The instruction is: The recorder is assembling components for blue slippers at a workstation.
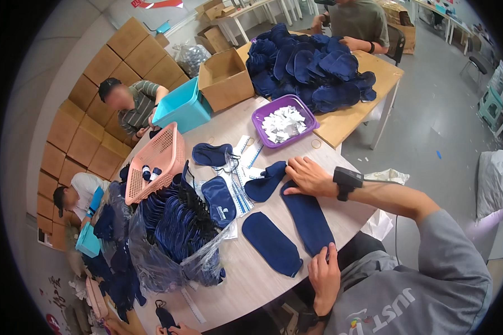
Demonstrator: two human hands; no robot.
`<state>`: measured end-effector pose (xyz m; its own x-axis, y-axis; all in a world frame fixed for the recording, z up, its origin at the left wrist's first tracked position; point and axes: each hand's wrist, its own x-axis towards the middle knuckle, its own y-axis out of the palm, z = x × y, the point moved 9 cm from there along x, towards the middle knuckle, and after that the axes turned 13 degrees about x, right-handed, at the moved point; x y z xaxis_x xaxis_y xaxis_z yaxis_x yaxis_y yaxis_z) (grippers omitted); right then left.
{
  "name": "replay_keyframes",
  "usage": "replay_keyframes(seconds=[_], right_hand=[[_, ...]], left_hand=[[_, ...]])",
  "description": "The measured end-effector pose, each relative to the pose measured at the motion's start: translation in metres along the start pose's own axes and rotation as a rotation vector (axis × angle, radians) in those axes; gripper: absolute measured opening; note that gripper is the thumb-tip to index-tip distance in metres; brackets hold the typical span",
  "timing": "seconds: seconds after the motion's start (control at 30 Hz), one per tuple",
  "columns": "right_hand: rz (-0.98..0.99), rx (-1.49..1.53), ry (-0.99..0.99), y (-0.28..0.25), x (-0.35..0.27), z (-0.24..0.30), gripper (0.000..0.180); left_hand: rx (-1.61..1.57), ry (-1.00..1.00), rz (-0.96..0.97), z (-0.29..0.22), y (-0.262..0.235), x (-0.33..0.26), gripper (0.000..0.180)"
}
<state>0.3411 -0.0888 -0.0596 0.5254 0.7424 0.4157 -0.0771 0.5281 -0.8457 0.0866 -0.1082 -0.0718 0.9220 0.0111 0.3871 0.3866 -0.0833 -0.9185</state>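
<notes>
A long navy sock [306, 220] lies flat on the pale table in front of me. My right hand [306, 176] rests over its far end, fingers spread on the cloth. At its near end, my left hand [324, 273] has its fingertips closed on the edge. Left of it lies a second flat navy sock [271, 243]. A folded navy cloth piece [265, 182] touches the tips of my right fingers. Farther left are a navy pouch [219, 201], a navy eye mask [211, 154] and blue-and-white printed strips [241, 195].
A plastic bag of stacked navy eye masks [176, 223] stands left, beside a pink basket [170, 159]. Beyond are a turquoise bin [184, 111], an open carton [223, 78], a purple basket [257, 125] of white packets and a navy heap [313, 67]. Other people work around the tables.
</notes>
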Motion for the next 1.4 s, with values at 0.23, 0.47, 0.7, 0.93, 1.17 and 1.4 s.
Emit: replay_keyframes(seconds=[0.23, 0.47, 0.7, 0.93, 1.17, 1.4], right_hand=[[0.298, 0.509, -0.215, -0.046, -0.068, 0.066, 0.064], [0.784, 0.769, 0.265, -0.043, -0.045, 0.043, 0.035], [0.029, 0.348, -0.037, -0.048, 0.018, 0.046, 0.032], [0.211, 0.259, 0.083, 0.022, -0.020, 0.062, 0.043], [0.103, 0.087, -0.007, 0.044, -0.022, 0.066, 0.070], [0.113, 0.157, -0.192, 0.044, -0.014, 0.079, 0.072]], left_hand=[[-0.083, -0.195, -0.183, 0.032, -0.042, -0.014, 0.015], [-0.645, -0.644, -0.257, 0.086, -0.072, -0.040, 0.020], [-0.103, -0.453, -0.148, 0.065, -0.087, -0.005, 0.039], [-0.292, -0.064, 0.236, 0.052, -0.020, 0.042, 0.035], [-0.201, 0.016, 0.350, 0.034, -0.007, 0.025, 0.044], [-0.081, 0.006, 0.244, 0.017, -0.026, 0.002, 0.051]])
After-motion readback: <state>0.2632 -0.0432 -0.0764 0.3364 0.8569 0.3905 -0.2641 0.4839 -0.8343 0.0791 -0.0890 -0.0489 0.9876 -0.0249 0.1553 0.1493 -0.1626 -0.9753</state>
